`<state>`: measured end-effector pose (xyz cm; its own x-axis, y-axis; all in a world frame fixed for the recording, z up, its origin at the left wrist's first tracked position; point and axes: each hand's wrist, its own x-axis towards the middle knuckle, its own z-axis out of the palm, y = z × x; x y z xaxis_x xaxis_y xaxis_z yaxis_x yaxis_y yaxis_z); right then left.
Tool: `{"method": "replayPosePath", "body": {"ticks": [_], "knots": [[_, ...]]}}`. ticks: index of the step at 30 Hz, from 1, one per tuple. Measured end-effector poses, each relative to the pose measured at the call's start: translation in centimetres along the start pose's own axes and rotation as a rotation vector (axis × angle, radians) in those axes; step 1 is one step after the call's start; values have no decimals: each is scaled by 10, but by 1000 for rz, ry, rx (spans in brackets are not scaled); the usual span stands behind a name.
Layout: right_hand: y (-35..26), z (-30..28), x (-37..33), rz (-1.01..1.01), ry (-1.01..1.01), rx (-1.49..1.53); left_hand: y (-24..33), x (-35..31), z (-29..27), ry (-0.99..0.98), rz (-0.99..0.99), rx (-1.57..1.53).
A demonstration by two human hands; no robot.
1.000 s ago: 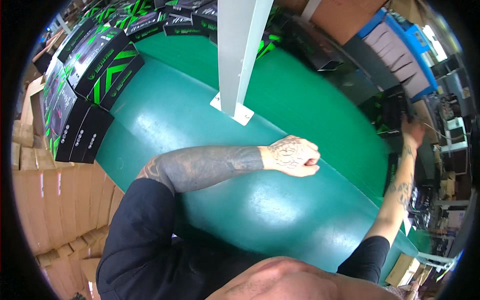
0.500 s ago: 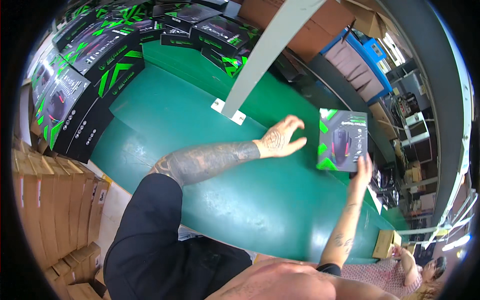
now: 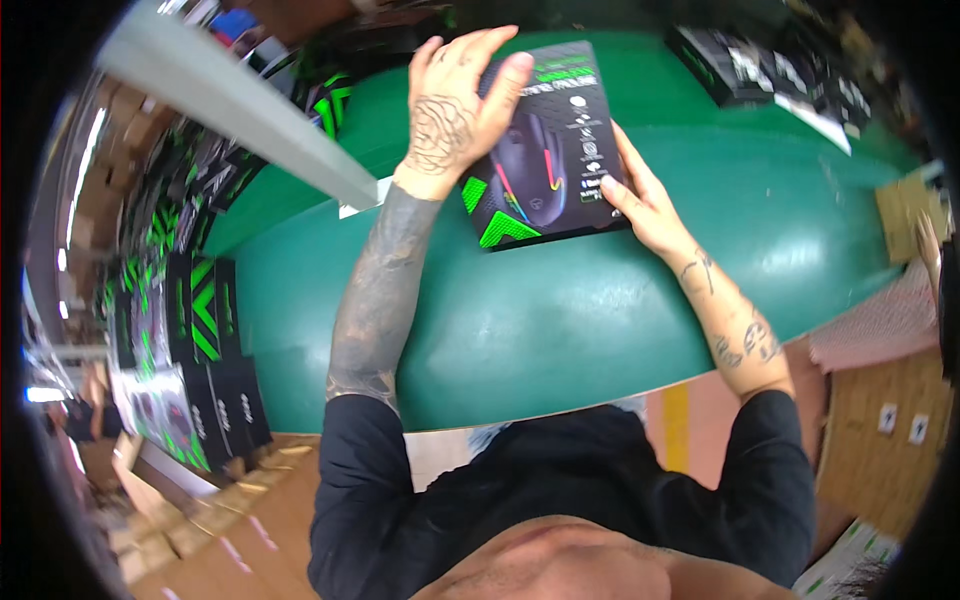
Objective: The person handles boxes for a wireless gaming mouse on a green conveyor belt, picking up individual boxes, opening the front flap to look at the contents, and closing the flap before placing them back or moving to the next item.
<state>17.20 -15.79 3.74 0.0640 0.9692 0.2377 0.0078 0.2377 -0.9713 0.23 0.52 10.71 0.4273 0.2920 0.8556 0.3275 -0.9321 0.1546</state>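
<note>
A black and green gaming mouse box [image 3: 535,170], with a picture of a dark mouse on its face, is tilted above the green work table [image 3: 480,310]. My right hand [image 3: 645,200] grips its right edge, thumb on the front and the other fingers along the side. At the box's upper left is my tattooed left hand [image 3: 450,110], fingers stretched out and apart. Its thumb overlaps the box's top left edge; whether it touches I cannot tell.
Stacked mouse boxes [image 3: 205,310] stand at the table's left end. A grey post [image 3: 240,100] rises from the table. Dark packages [image 3: 720,70] lie at the far right. Near a person's hand [image 3: 928,240] at the right edge is a small cardboard box [image 3: 900,215].
My view has swung to the right. The mouse box has come closer in my right hand, and my left hand has moved up to its left edge.
</note>
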Motion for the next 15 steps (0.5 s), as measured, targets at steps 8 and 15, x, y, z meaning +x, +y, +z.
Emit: {"method": "replayPosePath", "body": {"ticks": [8, 15], "knots": [[12, -1, -26, -7, 8, 199, 12, -8, 19, -79, 7, 15], [13, -1, -19, 27, 103, 265, -71, 3, -21, -380, 78, -1839]]}}
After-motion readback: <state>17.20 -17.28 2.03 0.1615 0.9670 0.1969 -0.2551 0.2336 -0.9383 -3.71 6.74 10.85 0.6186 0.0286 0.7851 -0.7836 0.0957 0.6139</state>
